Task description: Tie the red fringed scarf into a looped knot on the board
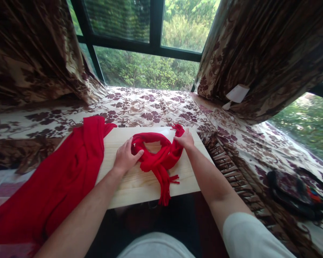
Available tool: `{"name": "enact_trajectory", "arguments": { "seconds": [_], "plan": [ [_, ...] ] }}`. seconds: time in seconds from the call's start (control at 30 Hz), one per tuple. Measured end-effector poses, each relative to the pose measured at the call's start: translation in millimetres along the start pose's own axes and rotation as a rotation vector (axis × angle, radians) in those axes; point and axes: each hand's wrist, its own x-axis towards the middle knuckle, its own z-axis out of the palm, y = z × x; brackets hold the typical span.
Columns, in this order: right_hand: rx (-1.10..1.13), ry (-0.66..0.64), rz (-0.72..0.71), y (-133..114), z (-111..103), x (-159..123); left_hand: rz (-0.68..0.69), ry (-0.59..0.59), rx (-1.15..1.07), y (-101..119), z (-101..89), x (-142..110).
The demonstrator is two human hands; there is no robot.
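Observation:
A red fringed scarf (156, 161) lies looped in a ring on a pale wooden board (118, 191). One fringed end hangs over the board's near edge; the other points to the far right. My left hand (127, 154) rests at the ring's left side, thumb on top of the cloth and fingers curled round its outer edge. My right hand (187, 139) grips the scarf near its far right fringed end. To the left, a larger piece of red cloth (67, 172) drapes across the board's left side and down past it.
Behind the board runs a ledge covered in floral cloth (150, 104), below a window (148, 64). Patterned curtains (247, 46) hang at both sides. A small white-shaded lamp (237, 94) stands at the right. A black bag (298, 193) lies on the floral cloth at far right.

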Motion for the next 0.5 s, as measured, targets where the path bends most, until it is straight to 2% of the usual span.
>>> {"name": "enact_trajectory", "arguments": {
  "seconds": [0.1, 0.2, 0.27, 0.37, 0.43, 0.5],
  "plan": [
    [0.077, -0.091, -0.119, -16, 4, 17, -0.002, -0.075, 0.046, 7, 6.3, -4],
    [0.195, -0.077, -0.359, -38, 11, 23, -0.001, -0.103, 0.058, 7, 7.5, -4],
    [0.204, -0.149, -0.49, -49, 15, 22, 0.006, -0.106, 0.055, 4, 7.1, -3],
    [0.166, -0.223, -0.471, -57, 18, 14, 0.023, -0.098, 0.038, 3, 5.2, -4],
    [0.161, -0.226, -0.415, -58, 16, 4, 0.008, -0.028, 0.023, 8, 2.2, -8],
    [0.146, -0.262, -0.461, -56, 11, -9, 0.013, 0.052, 0.02, 18, -1.2, -15]
  ]
}}
